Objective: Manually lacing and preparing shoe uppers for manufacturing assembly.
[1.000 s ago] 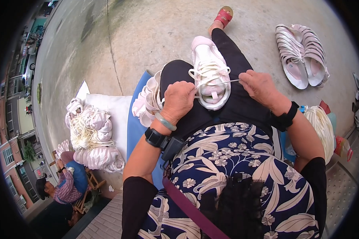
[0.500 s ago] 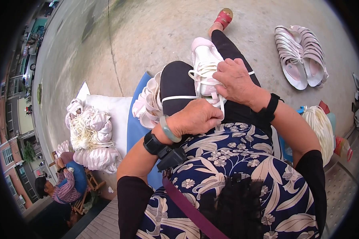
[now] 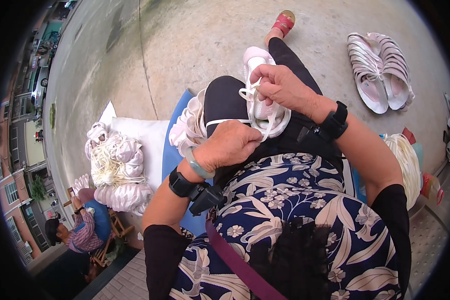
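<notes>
A white and pale pink sneaker upper (image 3: 258, 107) rests across my lap, its toe pointing away from me. My left hand (image 3: 235, 142) is closed near the heel end, pinching a white shoelace (image 3: 271, 124) that runs up from its fingertips to the shoe. Over the middle of the shoe, my right hand (image 3: 282, 89) has thumb and fingers pinched on the lace near the eyelets, where a loop sticks out to the left. Part of the lacing is hidden behind my right hand. A white band (image 3: 220, 121) crosses my left thigh.
Stacked pale uppers (image 3: 187, 122) sit by my left thigh. Further left, bundled uppers with laces (image 3: 117, 160) lie on a white sheet (image 3: 152, 145). To the right are tied nested uppers (image 3: 380, 72) on concrete and a hank of cream laces (image 3: 404, 162). Another person (image 3: 87, 227) sits at lower left.
My right hand has moved up and left along the shoe, its fingers now raised at the lacing. My left hand has drawn back to the left with the lace, uncovering the shoe's heel.
</notes>
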`<state>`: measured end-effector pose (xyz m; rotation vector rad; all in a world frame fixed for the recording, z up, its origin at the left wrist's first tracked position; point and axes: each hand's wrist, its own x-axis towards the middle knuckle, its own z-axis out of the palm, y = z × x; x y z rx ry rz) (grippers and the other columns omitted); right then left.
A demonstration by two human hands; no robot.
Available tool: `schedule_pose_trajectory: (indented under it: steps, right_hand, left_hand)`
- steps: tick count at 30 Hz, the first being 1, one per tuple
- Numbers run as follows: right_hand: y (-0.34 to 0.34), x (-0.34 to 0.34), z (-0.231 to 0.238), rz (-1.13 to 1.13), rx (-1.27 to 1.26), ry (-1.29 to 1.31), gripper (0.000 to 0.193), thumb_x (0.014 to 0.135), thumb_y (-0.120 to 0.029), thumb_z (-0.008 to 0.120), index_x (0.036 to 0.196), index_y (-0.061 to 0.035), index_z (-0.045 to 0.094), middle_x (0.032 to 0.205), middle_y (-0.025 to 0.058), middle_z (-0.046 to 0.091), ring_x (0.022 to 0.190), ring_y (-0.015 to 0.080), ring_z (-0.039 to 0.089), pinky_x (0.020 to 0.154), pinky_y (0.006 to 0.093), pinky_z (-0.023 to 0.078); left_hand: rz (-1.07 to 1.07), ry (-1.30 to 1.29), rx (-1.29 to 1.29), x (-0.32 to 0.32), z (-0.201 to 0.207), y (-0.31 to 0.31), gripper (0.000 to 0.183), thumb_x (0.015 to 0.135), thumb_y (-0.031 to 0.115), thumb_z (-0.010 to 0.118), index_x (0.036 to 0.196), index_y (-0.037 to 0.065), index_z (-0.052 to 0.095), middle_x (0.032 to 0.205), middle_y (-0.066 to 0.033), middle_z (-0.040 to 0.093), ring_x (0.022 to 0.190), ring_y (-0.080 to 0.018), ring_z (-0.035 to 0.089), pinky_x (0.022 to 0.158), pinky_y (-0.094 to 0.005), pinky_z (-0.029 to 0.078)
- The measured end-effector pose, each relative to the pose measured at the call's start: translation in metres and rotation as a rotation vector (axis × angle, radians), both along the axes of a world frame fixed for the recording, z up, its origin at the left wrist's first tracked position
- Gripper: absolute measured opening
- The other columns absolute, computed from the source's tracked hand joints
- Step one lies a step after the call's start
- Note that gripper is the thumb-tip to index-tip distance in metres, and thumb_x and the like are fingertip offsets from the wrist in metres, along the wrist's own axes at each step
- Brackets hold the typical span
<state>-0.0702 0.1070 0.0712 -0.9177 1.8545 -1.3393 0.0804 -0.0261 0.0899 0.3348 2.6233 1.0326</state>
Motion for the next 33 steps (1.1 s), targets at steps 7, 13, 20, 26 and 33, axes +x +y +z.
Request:
schedule_pose_trajectory:
  steps: [7, 13, 20, 26, 33]
  right_hand:
    - [0.076, -0.028, 0.028, 0.024, 0.07, -0.034, 0.012, 0.08, -0.007, 0.053, 0.087, -0.0015, 0.06, 0.06, 0.0031, 0.052, 0.058, 0.0084, 0.052, 0.05, 0.0236, 0.039]
    - [0.158, -0.018, -0.018, 0.097, 0.339, 0.542, 0.008, 0.08, -0.01, 0.056, 0.08, -0.003, 0.058, 0.066, 0.018, 0.054, 0.063, 0.0343, 0.055, 0.057, 0.0406, 0.042]
    - [0.194, -0.027, -0.071, 0.058, 0.495, 0.755, 0.012, 0.08, -0.015, 0.056, 0.076, -0.0037, 0.054, 0.065, 0.0161, 0.054, 0.066, 0.0372, 0.054, 0.06, 0.0455, 0.041]
    - [0.179, -0.035, -0.071, -0.225, 0.427, 0.783, 0.018, 0.082, -0.021, 0.058, 0.076, -0.0037, 0.056, 0.057, 0.0082, 0.05, 0.06, 0.0281, 0.053, 0.059, 0.0369, 0.042]
    - [0.137, -0.018, -0.07, -0.563, -0.065, -0.827, 0.019, 0.088, -0.023, 0.057, 0.076, -0.0074, 0.057, 0.059, -0.0027, 0.05, 0.044, 0.0047, 0.043, 0.04, 0.0214, 0.037]
  left_hand:
    - [0.226, 0.279, -0.501, 0.014, -0.009, -0.051, 0.003, 0.077, 0.008, 0.056, 0.077, 0.006, 0.058, 0.064, -0.0113, 0.056, 0.061, -0.0309, 0.057, 0.053, -0.0394, 0.044]
    - [0.143, 0.415, -0.677, 0.024, -0.048, -0.06, 0.005, 0.074, 0.009, 0.058, 0.074, 0.008, 0.053, 0.066, -0.007, 0.053, 0.064, -0.0268, 0.052, 0.06, -0.0373, 0.041]
    - [0.326, 0.421, -0.376, -0.01, -0.041, 0.007, 0.007, 0.074, 0.012, 0.06, 0.075, 0.005, 0.058, 0.068, -0.0098, 0.054, 0.064, -0.0287, 0.054, 0.058, -0.0376, 0.043]
    - [0.444, 0.168, -0.043, -0.036, -0.072, 0.058, 0.01, 0.076, 0.01, 0.06, 0.081, 0.002, 0.062, 0.063, -0.0153, 0.06, 0.056, -0.0295, 0.059, 0.054, -0.0351, 0.046]
    - [0.696, -0.084, 0.246, -0.048, -0.074, 0.068, 0.007, 0.078, 0.006, 0.058, 0.08, -0.001, 0.058, 0.057, -0.0068, 0.058, 0.046, -0.0114, 0.054, 0.044, -0.0258, 0.042]
